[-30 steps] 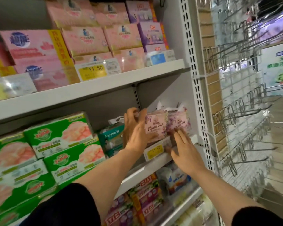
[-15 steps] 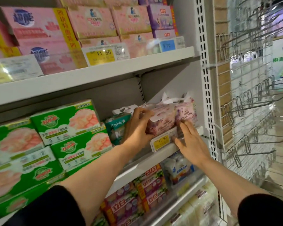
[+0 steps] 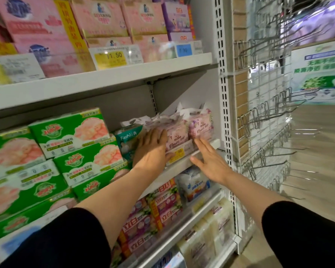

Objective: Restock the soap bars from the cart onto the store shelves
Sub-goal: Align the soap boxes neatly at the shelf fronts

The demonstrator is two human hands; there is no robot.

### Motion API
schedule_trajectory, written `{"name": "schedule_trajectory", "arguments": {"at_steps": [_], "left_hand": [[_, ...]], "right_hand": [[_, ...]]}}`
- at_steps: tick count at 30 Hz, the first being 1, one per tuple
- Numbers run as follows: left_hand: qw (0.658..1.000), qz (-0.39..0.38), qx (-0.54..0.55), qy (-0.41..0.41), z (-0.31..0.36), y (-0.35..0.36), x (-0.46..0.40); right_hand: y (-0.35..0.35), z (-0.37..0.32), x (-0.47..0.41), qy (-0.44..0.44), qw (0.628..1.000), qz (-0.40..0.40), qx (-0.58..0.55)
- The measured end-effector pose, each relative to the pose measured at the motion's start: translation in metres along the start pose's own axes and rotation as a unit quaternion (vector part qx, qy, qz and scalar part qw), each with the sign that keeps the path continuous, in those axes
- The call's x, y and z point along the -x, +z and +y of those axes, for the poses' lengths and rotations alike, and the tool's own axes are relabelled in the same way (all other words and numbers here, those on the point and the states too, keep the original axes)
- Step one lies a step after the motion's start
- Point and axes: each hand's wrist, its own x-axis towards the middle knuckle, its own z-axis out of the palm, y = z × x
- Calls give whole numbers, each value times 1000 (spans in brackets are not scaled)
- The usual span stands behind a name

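Two pink flower-wrapped soap bars stand side by side at the right end of the middle shelf [image 3: 205, 157]: a left soap bar [image 3: 177, 135] and a right soap bar [image 3: 201, 127]. My left hand [image 3: 151, 151] lies flat with straight fingers against the left side of the left bar. My right hand [image 3: 209, 161] is spread open just below the right bar, fingertips near the shelf's front edge. Neither hand holds anything. The cart is out of view.
Green soap boxes [image 3: 70, 132] and a teal Fashio pack [image 3: 129, 137] fill the shelf to the left. Pink boxes [image 3: 101, 18] sit on the upper shelf, more packs [image 3: 162, 207] below. A wire rack with metal hooks [image 3: 269, 120] juts out on the right.
My left hand let go of the left soap bar and now lies flat beside it. My right hand has drawn back slightly from the right bar, fingers spread.
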Motion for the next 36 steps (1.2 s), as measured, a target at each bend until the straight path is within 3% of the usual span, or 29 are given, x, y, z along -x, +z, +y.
{"name": "schedule_trajectory", "arguments": {"at_steps": [3,6,9,12,16,18,20,25,32,36], "left_hand": [[998,29,60,-6,20,3,22],[981,51,166,82,68,9,53],[923,10,329,201,145,10,98],[855,-70,438,268,223,-1,147],[784,-160,491,345,292,-7,198],[760,-198,483,387,312,-1,215],[766,-212,446,412,320,8,224],[802,-154,293,497,319,16,223],[826,-160,218,495,323,11,225],[829,-182,167,502,326,7,224]], "right_hand": [[-14,5,42,2,1000,7,12],[-38,20,91,2,999,32,42],[-68,40,155,19,992,83,88],[-98,63,237,50,975,152,155],[-117,92,350,112,935,212,260],[-114,108,399,159,924,204,282],[-106,126,439,211,919,160,291],[-58,165,506,336,911,19,240],[2,189,548,388,888,-184,166],[-9,194,591,415,872,-218,143]]}}
